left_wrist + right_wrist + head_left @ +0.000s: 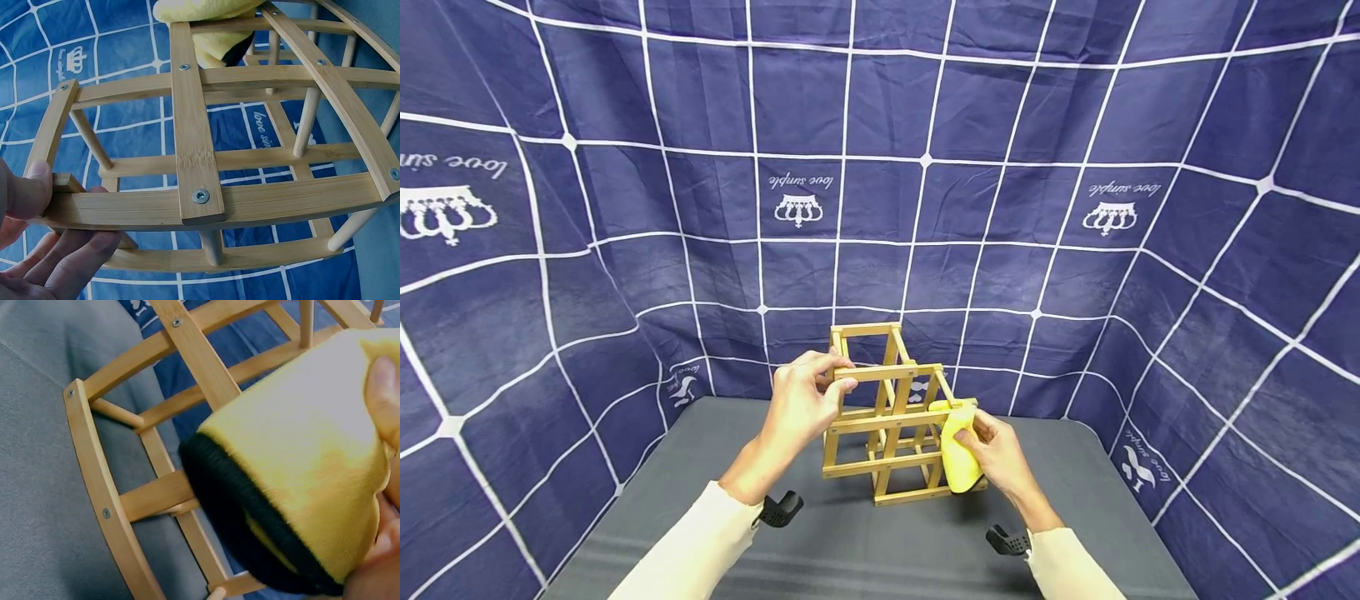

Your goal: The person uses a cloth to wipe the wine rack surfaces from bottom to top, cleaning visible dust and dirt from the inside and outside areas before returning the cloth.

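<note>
A light wooden slatted rack (880, 422) with round dowels stands on the grey surface. My left hand (805, 396) holds its upper left end. In the left wrist view the thumb lies on top of a slat (131, 209) and the fingers sit beneath it. At the rack's right side my right hand (1000, 458) pinches a fuzzy yellow cloth (958, 458) with a black edge. The cloth wraps over a right-hand bar, and its folds (300, 450) hide part of the rack. Some right fingers are out of sight behind the cloth.
Grey fabric (880, 550) covers the work surface. A blue curtain (880, 200) with white grid lines surrounds the back and both sides, close behind the rack. Black wrist mounts (781, 508) show at both sleeves.
</note>
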`<action>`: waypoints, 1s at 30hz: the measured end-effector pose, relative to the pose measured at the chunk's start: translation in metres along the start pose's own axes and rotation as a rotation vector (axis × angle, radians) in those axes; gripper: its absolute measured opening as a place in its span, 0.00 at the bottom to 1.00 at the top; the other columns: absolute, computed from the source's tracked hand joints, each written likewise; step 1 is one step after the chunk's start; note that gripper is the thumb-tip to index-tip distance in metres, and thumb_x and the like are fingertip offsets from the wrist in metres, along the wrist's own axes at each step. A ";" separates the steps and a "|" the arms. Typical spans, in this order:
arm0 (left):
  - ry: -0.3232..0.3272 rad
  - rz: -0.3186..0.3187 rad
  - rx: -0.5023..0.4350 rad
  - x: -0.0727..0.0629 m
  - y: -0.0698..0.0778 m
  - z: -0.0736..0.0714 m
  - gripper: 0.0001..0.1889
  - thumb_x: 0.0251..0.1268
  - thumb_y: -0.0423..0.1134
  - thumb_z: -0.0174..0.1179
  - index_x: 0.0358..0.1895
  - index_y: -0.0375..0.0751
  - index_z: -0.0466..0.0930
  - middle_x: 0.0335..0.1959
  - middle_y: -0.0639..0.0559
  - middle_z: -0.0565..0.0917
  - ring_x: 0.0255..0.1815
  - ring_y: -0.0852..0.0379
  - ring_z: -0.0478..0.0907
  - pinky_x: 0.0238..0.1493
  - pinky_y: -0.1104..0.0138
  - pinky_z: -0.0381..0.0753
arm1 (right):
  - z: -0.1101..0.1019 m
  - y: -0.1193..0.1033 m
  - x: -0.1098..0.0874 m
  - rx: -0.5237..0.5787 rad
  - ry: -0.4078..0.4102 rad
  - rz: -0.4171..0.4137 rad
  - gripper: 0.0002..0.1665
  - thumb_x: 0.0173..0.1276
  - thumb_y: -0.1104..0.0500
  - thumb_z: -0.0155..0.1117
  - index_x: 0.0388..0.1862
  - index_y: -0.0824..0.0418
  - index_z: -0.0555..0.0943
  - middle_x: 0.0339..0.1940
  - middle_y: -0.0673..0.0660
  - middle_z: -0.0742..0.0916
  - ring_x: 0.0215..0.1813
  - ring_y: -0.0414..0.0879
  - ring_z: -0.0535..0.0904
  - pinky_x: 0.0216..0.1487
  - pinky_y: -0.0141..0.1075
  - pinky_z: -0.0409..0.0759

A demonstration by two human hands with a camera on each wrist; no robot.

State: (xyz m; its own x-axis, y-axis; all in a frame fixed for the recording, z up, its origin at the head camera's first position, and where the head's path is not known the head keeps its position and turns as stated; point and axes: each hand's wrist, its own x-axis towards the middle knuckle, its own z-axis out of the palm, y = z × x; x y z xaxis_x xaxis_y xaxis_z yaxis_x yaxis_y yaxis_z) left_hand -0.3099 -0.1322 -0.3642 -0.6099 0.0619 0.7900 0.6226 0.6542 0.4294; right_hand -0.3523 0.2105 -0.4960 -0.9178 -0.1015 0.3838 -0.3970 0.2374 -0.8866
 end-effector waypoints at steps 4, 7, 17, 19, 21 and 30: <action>0.004 0.019 -0.006 0.000 0.000 0.001 0.09 0.64 0.31 0.85 0.45 0.43 0.97 0.45 0.41 0.96 0.32 0.52 0.97 0.37 0.51 0.97 | 0.003 0.001 0.000 -0.232 0.036 0.002 0.17 0.74 0.64 0.84 0.59 0.63 0.93 0.49 0.65 0.97 0.42 0.37 0.89 0.43 0.29 0.89; 0.002 0.021 -0.012 0.001 0.000 0.002 0.10 0.65 0.32 0.85 0.46 0.43 0.97 0.44 0.41 0.96 0.32 0.53 0.97 0.35 0.52 0.96 | 0.004 0.000 -0.002 -0.447 0.061 -0.012 0.16 0.68 0.59 0.90 0.52 0.56 0.95 0.40 0.57 0.94 0.39 0.41 0.84 0.40 0.32 0.83; -0.006 0.006 -0.013 0.000 -0.001 -0.001 0.10 0.64 0.31 0.86 0.46 0.44 0.97 0.44 0.42 0.95 0.32 0.53 0.97 0.36 0.54 0.97 | 0.004 0.002 0.000 -0.118 0.132 0.030 0.17 0.70 0.68 0.86 0.56 0.66 0.94 0.49 0.63 0.98 0.41 0.34 0.90 0.45 0.28 0.90; -0.008 0.002 -0.023 0.000 -0.001 -0.001 0.10 0.64 0.31 0.86 0.46 0.44 0.97 0.44 0.42 0.95 0.32 0.53 0.97 0.35 0.54 0.97 | 0.004 0.002 -0.002 0.010 0.188 0.046 0.20 0.72 0.70 0.84 0.61 0.69 0.92 0.52 0.60 0.98 0.46 0.33 0.92 0.48 0.27 0.92; -0.011 -0.010 -0.034 0.001 -0.001 -0.002 0.11 0.63 0.30 0.86 0.46 0.44 0.98 0.46 0.42 0.95 0.32 0.53 0.97 0.35 0.54 0.97 | 0.004 0.001 -0.005 0.058 0.259 0.033 0.21 0.73 0.70 0.83 0.64 0.70 0.92 0.51 0.50 0.99 0.47 0.30 0.92 0.49 0.25 0.92; -0.037 -0.028 -0.033 0.003 -0.002 -0.005 0.10 0.65 0.32 0.86 0.46 0.44 0.98 0.47 0.42 0.95 0.32 0.54 0.97 0.35 0.61 0.96 | -0.007 -0.027 -0.007 -0.194 0.488 -0.488 0.27 0.64 0.82 0.80 0.61 0.71 0.94 0.54 0.53 0.98 0.60 0.38 0.92 0.66 0.21 0.85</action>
State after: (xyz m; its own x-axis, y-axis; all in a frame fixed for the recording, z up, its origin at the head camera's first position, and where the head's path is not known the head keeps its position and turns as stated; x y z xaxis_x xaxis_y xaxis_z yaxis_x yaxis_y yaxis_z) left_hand -0.3105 -0.1364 -0.3603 -0.6445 0.0718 0.7613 0.6205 0.6309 0.4658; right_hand -0.3354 0.2113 -0.4725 -0.5123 0.1931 0.8368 -0.7133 0.4470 -0.5398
